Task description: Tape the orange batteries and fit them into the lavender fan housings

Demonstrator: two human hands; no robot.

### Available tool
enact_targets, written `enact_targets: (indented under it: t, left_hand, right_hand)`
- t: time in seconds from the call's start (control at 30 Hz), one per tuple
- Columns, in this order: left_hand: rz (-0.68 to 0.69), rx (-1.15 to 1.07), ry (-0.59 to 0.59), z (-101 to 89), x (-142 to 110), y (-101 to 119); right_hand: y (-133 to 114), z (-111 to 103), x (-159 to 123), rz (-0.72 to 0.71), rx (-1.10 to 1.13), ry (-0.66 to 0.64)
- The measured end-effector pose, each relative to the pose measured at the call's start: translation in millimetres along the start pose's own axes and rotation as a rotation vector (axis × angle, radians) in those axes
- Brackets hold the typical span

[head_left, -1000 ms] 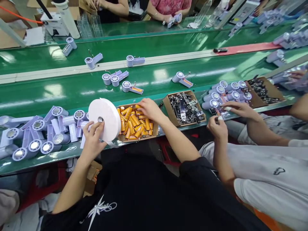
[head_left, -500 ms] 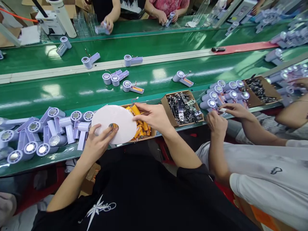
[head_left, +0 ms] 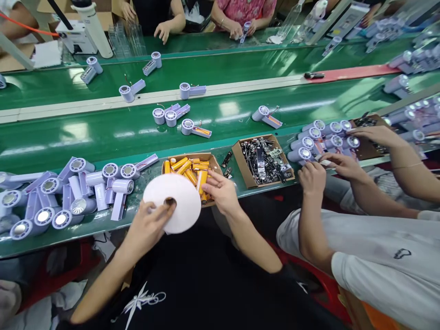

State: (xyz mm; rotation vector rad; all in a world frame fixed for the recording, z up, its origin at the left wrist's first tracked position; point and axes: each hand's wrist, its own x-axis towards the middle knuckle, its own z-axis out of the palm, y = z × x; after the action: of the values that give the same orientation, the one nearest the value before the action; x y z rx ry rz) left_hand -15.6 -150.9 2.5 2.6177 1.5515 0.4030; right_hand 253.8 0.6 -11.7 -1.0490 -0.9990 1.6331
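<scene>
So the big flat white roll with a hole in its middle [head_left: 184, 211] has come down toward the body since the last frame, and way more of the orange cylinders [head_left: 184, 166] behind it show now. The right hand [head_left: 223, 192] has dropped back too, with one glossy orange cylinder [head_left: 202, 178] pinched between thumb and fingers. A pale strip runs along it; can't tell if that's tape. For the work in hand, I'd say that means roll and cylinder are now paired up in front of the person, right beside each other, though I can't tell if they touch.

Left hand [head_left: 149, 224] has the roll gripped, fingertips at the hole.

Containers: the loose cylinders fill an open brown cardboard box [head_left: 216, 163], and the held one is over its right side. Just right of that, a second open cardboard box [head_left: 241, 166] is heaped with black and silver electronic parts [head_left: 260, 156]. Farther right, past some lavender plastic housings [head_left: 304, 153], a third cardboard box [head_left: 367, 149] holds black parts, partly hidden by a co-worker's arm [head_left: 409, 158].
</scene>
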Motion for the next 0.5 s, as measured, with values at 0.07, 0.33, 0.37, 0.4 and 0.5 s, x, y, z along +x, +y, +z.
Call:
enact_targets:
  t: [0.07, 0.33, 0.37, 0.4, 0.5]
  left_hand:
    - [0.095, -0.061, -0.045, 2.3, -3, 13]
    - [0.266, -0.391, -0.426, -27.5, 170, -103]
    - [0.19, -0.394, -0.423, -22.0, 207, -124]
    - [0.037, -0.341, -0.333, -13.1, 244, -142]
    - [-0.213, -0.057, -0.156, 23.9, 336, -175]
  right_hand:
    - [-12, -11, 9, -0.171, 0.087, 0.167]
    - [-80, -33, 59, -0.419, 0.062, 0.216]
    - [-75, -28, 58, -0.401, 0.051, 0.203]
    - [-69, -23, 58, -0.384, 0.043, 0.192]
    - [-54, -12, 58, -0.338, 0.045, 0.164]
